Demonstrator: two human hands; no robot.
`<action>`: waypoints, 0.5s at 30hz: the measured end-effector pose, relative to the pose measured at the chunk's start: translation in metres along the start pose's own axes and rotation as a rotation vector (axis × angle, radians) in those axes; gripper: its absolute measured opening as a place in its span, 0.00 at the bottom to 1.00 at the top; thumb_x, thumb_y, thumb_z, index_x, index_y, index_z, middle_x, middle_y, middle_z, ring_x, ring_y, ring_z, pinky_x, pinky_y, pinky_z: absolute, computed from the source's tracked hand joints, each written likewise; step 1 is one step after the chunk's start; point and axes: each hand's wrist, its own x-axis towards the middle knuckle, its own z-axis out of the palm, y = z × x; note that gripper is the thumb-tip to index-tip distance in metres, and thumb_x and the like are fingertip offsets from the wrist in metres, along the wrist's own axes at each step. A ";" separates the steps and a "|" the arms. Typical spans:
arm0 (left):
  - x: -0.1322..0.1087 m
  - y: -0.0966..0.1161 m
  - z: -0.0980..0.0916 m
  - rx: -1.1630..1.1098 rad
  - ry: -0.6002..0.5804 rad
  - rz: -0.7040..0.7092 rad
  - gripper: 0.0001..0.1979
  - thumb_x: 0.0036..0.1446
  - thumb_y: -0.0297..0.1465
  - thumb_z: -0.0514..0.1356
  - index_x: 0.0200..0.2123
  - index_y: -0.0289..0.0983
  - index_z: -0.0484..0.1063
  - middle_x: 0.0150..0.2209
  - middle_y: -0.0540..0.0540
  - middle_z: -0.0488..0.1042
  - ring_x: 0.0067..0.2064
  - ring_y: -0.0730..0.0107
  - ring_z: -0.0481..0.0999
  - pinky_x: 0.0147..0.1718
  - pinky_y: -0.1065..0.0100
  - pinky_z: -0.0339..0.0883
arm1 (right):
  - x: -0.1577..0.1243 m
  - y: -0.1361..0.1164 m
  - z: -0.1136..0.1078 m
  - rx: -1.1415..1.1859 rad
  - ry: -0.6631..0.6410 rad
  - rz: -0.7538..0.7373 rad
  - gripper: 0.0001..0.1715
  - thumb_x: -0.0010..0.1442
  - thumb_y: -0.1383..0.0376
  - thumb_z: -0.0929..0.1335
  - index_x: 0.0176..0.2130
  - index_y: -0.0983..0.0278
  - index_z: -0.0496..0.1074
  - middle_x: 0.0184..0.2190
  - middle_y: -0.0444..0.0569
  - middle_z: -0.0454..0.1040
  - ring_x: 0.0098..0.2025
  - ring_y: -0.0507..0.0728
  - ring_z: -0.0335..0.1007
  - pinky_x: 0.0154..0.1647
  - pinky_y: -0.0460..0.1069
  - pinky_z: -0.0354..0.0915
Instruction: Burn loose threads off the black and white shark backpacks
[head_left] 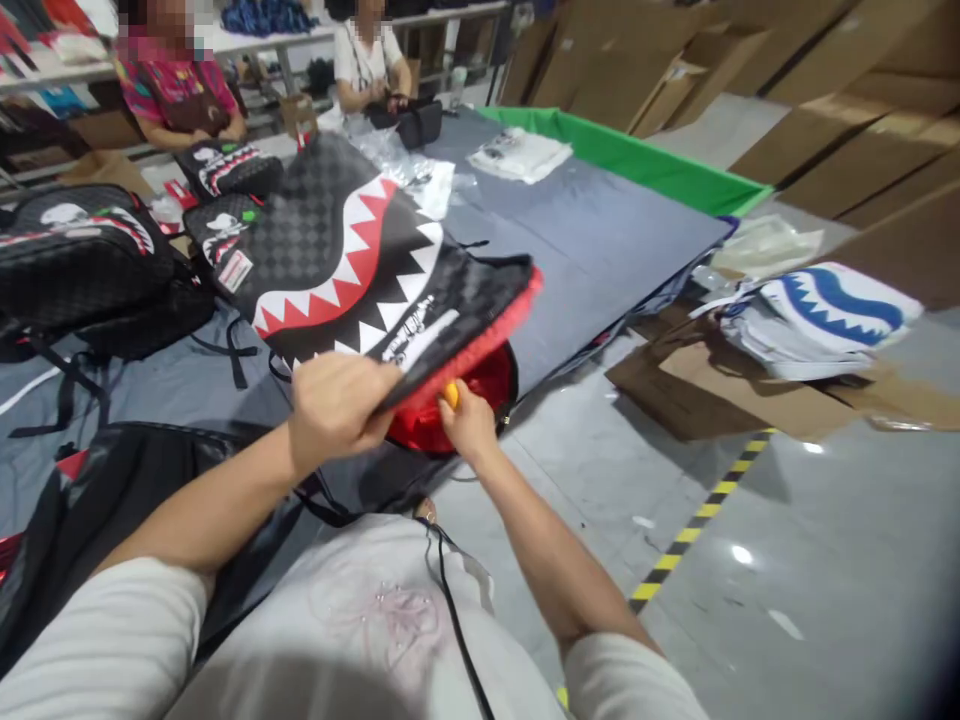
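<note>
At the near edge of the broad grey-topped table, the black-and-grey checkered bag with red-and-white shark teeth gapes open, the left hand clenched around its flap, the right hand pinching a small rounded yellow-orange object by its red lining.

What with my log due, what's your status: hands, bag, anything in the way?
Left hand gripping black backpack by its edge. Right hand at red-lined opening, pinching small orange item. Other backpacks on the table to the left, none between the hands.
</note>
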 end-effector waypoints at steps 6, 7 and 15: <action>-0.051 -0.043 0.073 0.105 -0.315 -0.442 0.12 0.58 0.33 0.53 0.30 0.36 0.74 0.25 0.44 0.75 0.28 0.65 0.74 0.28 0.66 0.57 | -0.022 0.026 -0.066 -0.323 -0.356 0.003 0.17 0.65 0.55 0.64 0.45 0.63 0.73 0.37 0.54 0.78 0.39 0.61 0.74 0.31 0.49 0.54; -0.058 -0.043 0.080 0.091 -0.343 -0.494 0.10 0.57 0.32 0.54 0.30 0.36 0.74 0.26 0.43 0.76 0.29 0.64 0.75 0.28 0.66 0.57 | -0.030 0.033 -0.075 -0.368 -0.428 0.020 0.18 0.65 0.55 0.63 0.45 0.64 0.73 0.37 0.55 0.78 0.38 0.61 0.73 0.30 0.49 0.54; -0.058 -0.029 0.089 -0.006 -0.381 -0.654 0.07 0.55 0.28 0.56 0.33 0.36 0.75 0.30 0.45 0.79 0.32 0.63 0.77 0.29 0.67 0.56 | -0.087 0.081 -0.089 -0.352 -0.704 0.155 0.12 0.63 0.58 0.64 0.32 0.62 0.72 0.28 0.49 0.75 0.27 0.56 0.67 0.26 0.48 0.51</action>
